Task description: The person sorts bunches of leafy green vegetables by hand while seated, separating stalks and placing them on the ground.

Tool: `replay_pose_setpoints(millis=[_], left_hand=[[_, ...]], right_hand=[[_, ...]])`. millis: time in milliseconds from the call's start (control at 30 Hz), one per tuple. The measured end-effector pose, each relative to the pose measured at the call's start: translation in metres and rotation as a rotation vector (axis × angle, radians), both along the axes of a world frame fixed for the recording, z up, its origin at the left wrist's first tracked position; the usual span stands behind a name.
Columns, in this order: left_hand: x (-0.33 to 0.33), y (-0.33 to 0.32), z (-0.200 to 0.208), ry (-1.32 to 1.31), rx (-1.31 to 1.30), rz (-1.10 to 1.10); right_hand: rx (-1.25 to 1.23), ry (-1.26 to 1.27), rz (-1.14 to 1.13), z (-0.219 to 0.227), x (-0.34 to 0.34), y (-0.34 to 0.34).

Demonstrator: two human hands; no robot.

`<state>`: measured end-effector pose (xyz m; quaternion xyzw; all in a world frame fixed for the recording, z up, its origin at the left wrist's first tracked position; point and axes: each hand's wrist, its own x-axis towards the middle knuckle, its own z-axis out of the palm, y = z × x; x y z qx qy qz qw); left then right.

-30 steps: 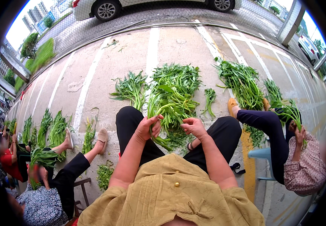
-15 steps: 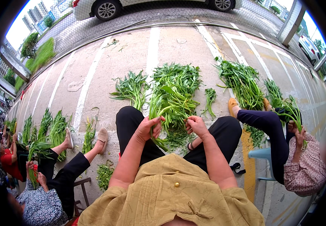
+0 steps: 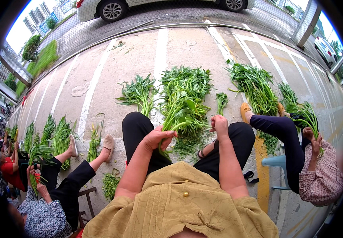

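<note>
My left hand (image 3: 159,137) is closed around a bunch of water spinach (image 3: 184,115), its stems hanging below the fist and its leaves reaching over the large pile of water spinach (image 3: 185,81) on the ground before me. To its right, my right hand (image 3: 219,125) is raised above my knee with the fingers pinched together. A thin green bit shows near those fingertips, too small to make out. Under my hands, short trimmed greens (image 3: 187,146) lie between my feet.
A smaller bunch (image 3: 139,93) lies left of the pile, a little bundle (image 3: 221,102) right of it. Beyond that is another large heap (image 3: 254,83). Seated people on both sides hold greens. A blue stool (image 3: 274,166) stands at right; a mesh fence (image 3: 171,23) runs ahead.
My right hand has moved slightly up and right, away from the left. The bunch in my left hand has tipped to the right, and the left hand has turned a little.
</note>
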<state>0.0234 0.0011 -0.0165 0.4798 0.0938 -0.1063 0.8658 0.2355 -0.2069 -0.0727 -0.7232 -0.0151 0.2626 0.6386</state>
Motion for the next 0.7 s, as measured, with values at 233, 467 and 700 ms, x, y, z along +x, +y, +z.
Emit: replay_pose_setpoints(millis=[233, 467, 700], left_hand=[[0.002, -0.001, 0.0, -0.009, -0.049, 0.083], [0.006, -0.004, -0.005, -0.004, -0.006, 0.085], [0.007, -0.002, -0.004, -0.047, -0.163, 0.102]], right_hand=[[0.006, -0.057, -0.002, -0.005, -0.006, 0.002], [-0.284, -0.296, 0.167, -0.035, 0.005, 0.0], [-0.146, -0.508, 0.099, -0.041, -0.004, 0.001]])
